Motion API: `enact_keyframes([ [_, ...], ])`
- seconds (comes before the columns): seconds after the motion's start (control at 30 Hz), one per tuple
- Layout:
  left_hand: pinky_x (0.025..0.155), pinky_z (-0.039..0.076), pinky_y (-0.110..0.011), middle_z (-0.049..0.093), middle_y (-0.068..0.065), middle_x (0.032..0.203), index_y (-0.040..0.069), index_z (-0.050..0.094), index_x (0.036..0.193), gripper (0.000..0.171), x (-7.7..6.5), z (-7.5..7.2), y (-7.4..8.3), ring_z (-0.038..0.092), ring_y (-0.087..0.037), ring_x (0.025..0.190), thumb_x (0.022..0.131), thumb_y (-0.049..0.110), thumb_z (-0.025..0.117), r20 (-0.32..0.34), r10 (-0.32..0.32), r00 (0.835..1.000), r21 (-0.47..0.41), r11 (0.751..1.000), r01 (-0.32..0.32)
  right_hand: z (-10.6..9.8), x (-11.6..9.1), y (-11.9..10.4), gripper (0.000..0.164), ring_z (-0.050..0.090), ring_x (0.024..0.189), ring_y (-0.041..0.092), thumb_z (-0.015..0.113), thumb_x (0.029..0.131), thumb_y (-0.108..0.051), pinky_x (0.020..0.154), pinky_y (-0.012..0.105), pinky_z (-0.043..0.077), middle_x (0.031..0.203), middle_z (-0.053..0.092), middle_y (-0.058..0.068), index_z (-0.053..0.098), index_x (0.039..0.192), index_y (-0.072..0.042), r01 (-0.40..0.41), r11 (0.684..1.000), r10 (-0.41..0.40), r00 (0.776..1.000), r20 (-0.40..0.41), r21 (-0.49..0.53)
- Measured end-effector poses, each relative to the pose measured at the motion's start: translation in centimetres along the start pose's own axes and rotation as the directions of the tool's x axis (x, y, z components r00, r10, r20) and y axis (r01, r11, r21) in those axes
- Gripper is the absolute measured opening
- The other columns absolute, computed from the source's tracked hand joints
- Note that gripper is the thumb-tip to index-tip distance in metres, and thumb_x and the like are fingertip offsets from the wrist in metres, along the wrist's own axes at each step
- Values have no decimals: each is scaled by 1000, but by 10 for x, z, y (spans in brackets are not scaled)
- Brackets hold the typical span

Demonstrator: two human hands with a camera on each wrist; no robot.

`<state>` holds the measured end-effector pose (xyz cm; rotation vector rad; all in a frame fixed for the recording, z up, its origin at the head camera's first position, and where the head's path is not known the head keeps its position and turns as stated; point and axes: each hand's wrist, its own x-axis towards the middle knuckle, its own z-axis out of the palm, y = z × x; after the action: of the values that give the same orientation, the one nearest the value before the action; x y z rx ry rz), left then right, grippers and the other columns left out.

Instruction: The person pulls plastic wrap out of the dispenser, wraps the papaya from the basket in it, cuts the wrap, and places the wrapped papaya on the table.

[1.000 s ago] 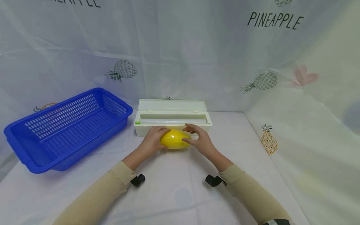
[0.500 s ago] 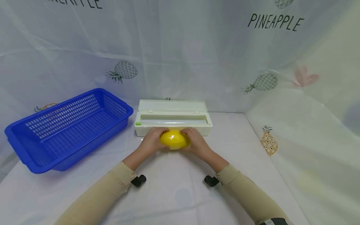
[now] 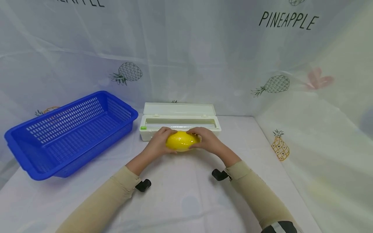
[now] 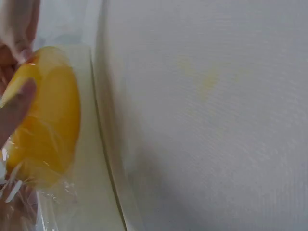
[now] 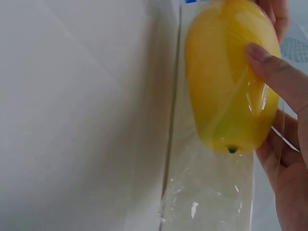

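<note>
Between my two hands is a smooth yellow fruit, mango-like (image 3: 183,141), with a small dark green stem tip showing in the right wrist view. Clear cling film (image 5: 195,208) lies over it and trails past its end. My left hand (image 3: 158,142) grips the left end, its thumb (image 4: 18,107) pressed on the film-covered side. At the other end, my right hand (image 3: 209,141) holds it with curled fingers, the thumb (image 5: 276,70) on its surface. Just behind the fruit stands a white cling film dispenser (image 3: 144,134), lid (image 3: 179,109) raised, a film roll inside.
A blue plastic basket (image 3: 87,150) with slotted walls stands on the left of the white-covered table (image 3: 175,200). Behind the dispenser hangs a pineapple-printed cloth (image 3: 192,58), and another cloth side rises at the right. A green slider (image 3: 143,127) sits on the dispenser's left end.
My right hand closed from loosely spread fingers onto the fruit's right end. The fruit has since shifted slightly up in the head view, with both hands on it.
</note>
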<state>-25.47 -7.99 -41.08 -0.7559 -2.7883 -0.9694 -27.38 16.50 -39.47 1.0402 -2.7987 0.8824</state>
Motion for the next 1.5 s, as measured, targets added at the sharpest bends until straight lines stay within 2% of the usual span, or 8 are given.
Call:
enact_keyframes([
  [0.17,103,42,-43,53,-10,119,6,60,128,71,4,0,0,54,-28,108,66,19,92,-2,-18,1000,33,999,18,-4,4,3,56,57,105,19,85,76,-21,96,37,48,119,64,2,63,125,-6,-44,996,40,998,58,78],
  [0.3,101,43,-43,55,-11,118,5,61,127,69,6,0,-1,55,-28,107,67,21,92,1,-23,1000,50,999,23,-4,7,7,56,57,104,19,85,76,-21,96,35,48,119,64,2,63,126,-6,-65,993,56,995,82,102],
  [0.73,101,43,-44,58,-13,120,5,61,127,72,5,5,-4,55,-29,109,65,22,93,40,-58,998,99,994,54,5,7,9,59,57,112,19,84,77,-26,100,36,45,125,63,3,62,129,-8,-81,996,79,992,99,24],
  [1.03,102,42,-45,59,-13,121,4,60,127,74,5,6,-7,55,-30,111,64,24,93,64,-48,997,114,993,41,10,6,12,59,56,118,19,82,79,-26,103,36,42,130,62,3,62,131,-9,-63,998,60,991,116,19],
  [1.2,102,42,-44,59,-14,120,3,60,127,74,8,5,-7,55,-30,110,64,23,93,71,-33,997,96,995,26,8,3,11,60,49,127,24,79,83,-25,109,40,37,137,56,5,57,136,-8,-72,996,65,989,135,47],
  [1.3,103,41,-44,59,-15,121,2,59,128,75,11,4,-6,54,-31,112,64,22,93,96,-32,995,83,996,24,8,-3,10,59,47,129,24,79,83,-25,109,41,35,138,55,5,58,135,-9,-87,994,79,992,100,70],
  [1.43,106,39,-43,59,-15,126,1,58,131,77,15,0,-6,52,-31,117,65,22,93,137,-60,989,57,997,53,12,-8,8,53,50,123,24,83,79,-26,107,41,38,129,59,4,65,126,-8,-34,997,37,999,-40,69],
  [1.5,107,38,-43,59,-14,128,1,58,131,78,16,-4,-7,52,-31,119,65,22,93,148,-69,987,38,997,64,16,-9,8,53,50,121,24,85,77,-25,107,41,38,127,59,5,65,123,-8,-24,999,28,996,-84,47],
])
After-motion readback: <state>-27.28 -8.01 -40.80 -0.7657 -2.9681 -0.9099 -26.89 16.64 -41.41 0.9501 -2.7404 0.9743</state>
